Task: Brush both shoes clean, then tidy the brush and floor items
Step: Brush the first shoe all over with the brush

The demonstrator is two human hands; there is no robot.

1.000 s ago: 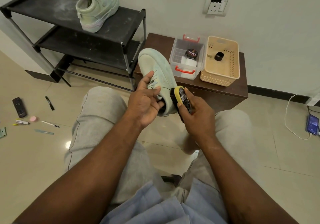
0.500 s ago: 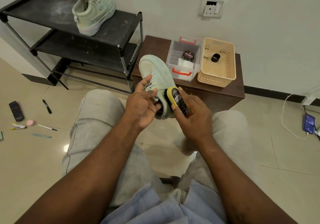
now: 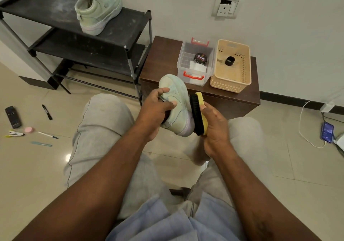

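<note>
Pale green shoe [image 3: 175,108] held above the lap, between the knees, toe pointing away from the person and sole edge turned to the right. The left hand [image 3: 156,110] grasps it, thumb and fingers curled over the upper near the opening. The brush [image 3: 198,114] (yellow back, black bristles) lies against the shoe's right side, bristles touching the sole edge; the right hand [image 3: 214,127] grips it, fingers wrapped round the yellow back. The second shoe [image 3: 98,11] stands upright on the top shelf of a black rack [image 3: 46,8] at the upper left. Just right of the rack, a brown cabinet [image 3: 163,58] carries a clear box [image 3: 197,82] with red handles, holding a round polish tin [image 3: 200,58], and beside it a beige basket [image 3: 230,86] with a small black object inside. On the floor at the left lie a remote [image 3: 13,117], a marker [image 3: 47,112], a pen [image 3: 48,135] and a few smaller items. At the far right a phone [image 3: 327,134] lies on the floor with a white cable [image 3: 301,123] attached.
</note>
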